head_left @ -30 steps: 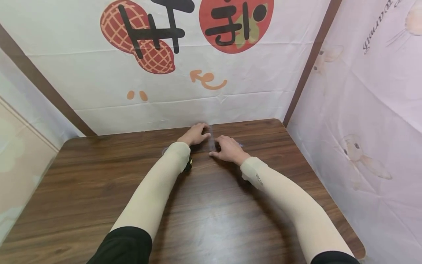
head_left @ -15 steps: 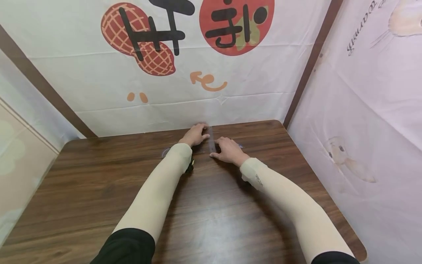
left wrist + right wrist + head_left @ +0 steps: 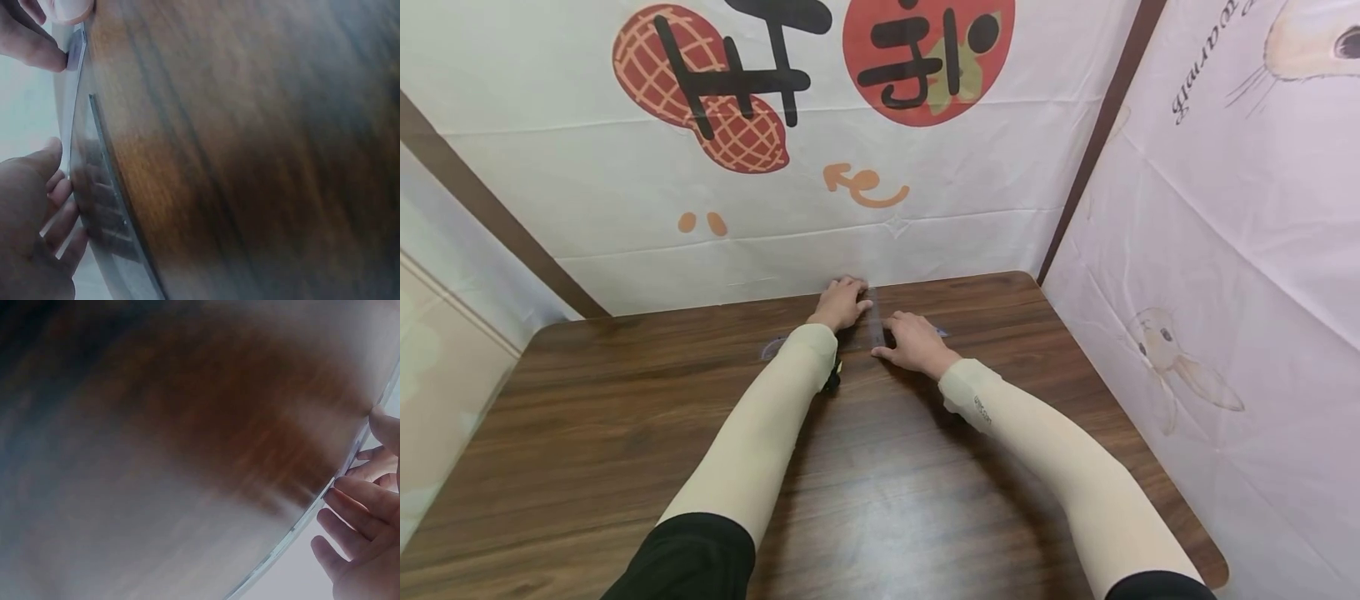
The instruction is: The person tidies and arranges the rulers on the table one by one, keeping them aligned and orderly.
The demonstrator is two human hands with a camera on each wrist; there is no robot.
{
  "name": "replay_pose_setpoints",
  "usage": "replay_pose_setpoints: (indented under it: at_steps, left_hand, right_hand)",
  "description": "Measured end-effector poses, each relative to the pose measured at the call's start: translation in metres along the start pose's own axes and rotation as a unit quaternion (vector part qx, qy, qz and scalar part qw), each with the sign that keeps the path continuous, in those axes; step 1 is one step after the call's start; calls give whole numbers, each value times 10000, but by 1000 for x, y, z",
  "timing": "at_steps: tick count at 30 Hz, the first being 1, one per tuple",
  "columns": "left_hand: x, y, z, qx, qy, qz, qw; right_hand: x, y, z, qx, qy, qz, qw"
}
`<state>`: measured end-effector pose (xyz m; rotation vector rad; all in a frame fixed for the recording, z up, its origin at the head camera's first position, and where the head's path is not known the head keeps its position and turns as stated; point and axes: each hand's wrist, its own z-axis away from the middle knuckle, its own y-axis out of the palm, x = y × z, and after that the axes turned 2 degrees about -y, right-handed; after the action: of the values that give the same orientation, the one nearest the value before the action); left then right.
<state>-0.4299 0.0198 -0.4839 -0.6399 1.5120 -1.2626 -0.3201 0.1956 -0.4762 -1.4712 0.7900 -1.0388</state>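
A clear ruler (image 3: pixel 876 321) lies near the far edge of the wooden table (image 3: pixel 820 467), between the two hands. My right hand (image 3: pixel 916 342) is at its near end, thumb and forefinger apart on its edges; in the left wrist view the ruler (image 3: pixel 77 50) passes between them. At the far end, my left hand (image 3: pixel 839 303) touches the ruler with loosely extended fingers. The right wrist view shows the right hand (image 3: pixel 365 534) against a long clear edge. Partly covered by the left forearm is a clear curved piece, like a protractor (image 3: pixel 769 349).
A small blue-edged clear piece (image 3: pixel 940 332) shows behind the right hand. The left wrist view has another clear flat piece with a dark edge (image 3: pixel 115 187) on the table. A printed cloth wall (image 3: pixel 760 250) stands behind the far edge, another cloth (image 3: pixel 1150 250) at right.
The head view has shifted slightly. Both hands stay at the ruler with almost no visible movement.
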Motion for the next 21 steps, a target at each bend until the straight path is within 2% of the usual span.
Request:
replay_pose_setpoints:
  at_steps: [7,15,21]
  left_hand:
    - [2,2,4,-78,54,6,10000]
    - [4,-3,9,111,170,-45,9998]
    - [2,-7,12,111,235,-55,9996]
  right_hand:
    - [2,3,2,-126,-55,121,9998]
    - [4,4,3,-137,-12,-48,9999]
    - [6,5,3,-81,62,13,9999]
